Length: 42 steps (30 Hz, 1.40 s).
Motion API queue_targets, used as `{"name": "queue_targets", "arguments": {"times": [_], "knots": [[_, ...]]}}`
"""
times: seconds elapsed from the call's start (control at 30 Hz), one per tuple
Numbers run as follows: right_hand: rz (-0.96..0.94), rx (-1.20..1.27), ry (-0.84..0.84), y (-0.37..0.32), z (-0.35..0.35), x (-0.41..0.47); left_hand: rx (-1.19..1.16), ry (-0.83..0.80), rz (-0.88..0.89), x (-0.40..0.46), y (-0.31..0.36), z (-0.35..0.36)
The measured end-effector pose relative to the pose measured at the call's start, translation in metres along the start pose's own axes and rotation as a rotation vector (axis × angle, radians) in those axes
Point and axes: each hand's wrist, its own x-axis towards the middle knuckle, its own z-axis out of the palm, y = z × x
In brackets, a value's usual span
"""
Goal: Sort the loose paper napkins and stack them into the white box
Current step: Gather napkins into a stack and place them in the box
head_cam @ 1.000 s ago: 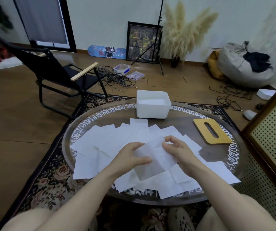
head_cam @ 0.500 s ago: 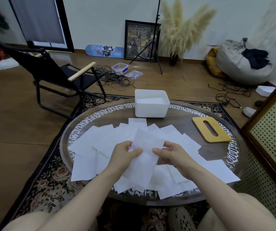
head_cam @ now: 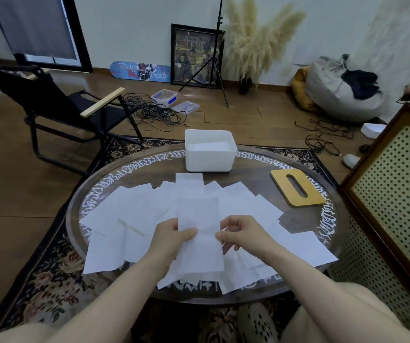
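Observation:
One white paper napkin (head_cam: 199, 253) is lifted above the pile, held upright and flat. My left hand (head_cam: 171, 237) pinches its left edge and my right hand (head_cam: 241, 233) pinches its right edge. Several loose napkins (head_cam: 129, 214) lie spread and overlapping across the near half of the round table (head_cam: 295, 224). The white box (head_cam: 210, 154) stands at the table's far edge, with white napkins lying inside it.
A wooden lid with a slot (head_cam: 296, 188) lies on the table's right side. A perforated cabinet (head_cam: 397, 194) stands close on the right. A black folding chair (head_cam: 58, 107) is at the far left, and cables (head_cam: 149, 112) lie on the floor beyond.
Both hands have raised the napkin off the pile and straightened it from a tilted, crumpled hold into a flat upright sheet.

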Motion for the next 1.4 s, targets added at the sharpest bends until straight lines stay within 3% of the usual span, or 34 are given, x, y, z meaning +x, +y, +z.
{"name": "queue_targets", "arguments": {"times": [0.07, 0.17, 0.23, 0.4, 0.57, 0.83, 1.07, 1.4], "knots": [[-0.014, -0.138, 0.084, 0.006, -0.009, 0.004, -0.024, 0.044, 0.009, 0.002, 0.002, -0.001], [-0.022, -0.546, 0.213, 0.018, -0.029, 0.01, -0.024, 0.095, 0.017, 0.006, 0.003, -0.006], [0.017, -0.752, 0.196, 0.026, -0.043, 0.012, -0.005, 0.114, 0.021, 0.008, 0.003, -0.008], [0.089, -0.978, 0.115, 0.045, -0.059, 0.022, 0.023, 0.116, 0.009, 0.008, 0.004, -0.012], [0.054, -0.99, 0.182, 0.047, -0.061, 0.035, 0.035, 0.114, 0.005, 0.009, 0.005, -0.012], [0.047, -1.008, 0.106, 0.048, -0.05, 0.068, 0.044, 0.115, -0.013, 0.012, 0.005, -0.017], [0.058, -1.089, 0.179, 0.044, -0.049, 0.077, 0.035, 0.129, -0.017, 0.012, 0.003, -0.025], [-0.095, -0.924, 0.369, 0.041, -0.051, 0.065, 0.025, 0.156, 0.035, 0.013, 0.002, -0.021]]}}
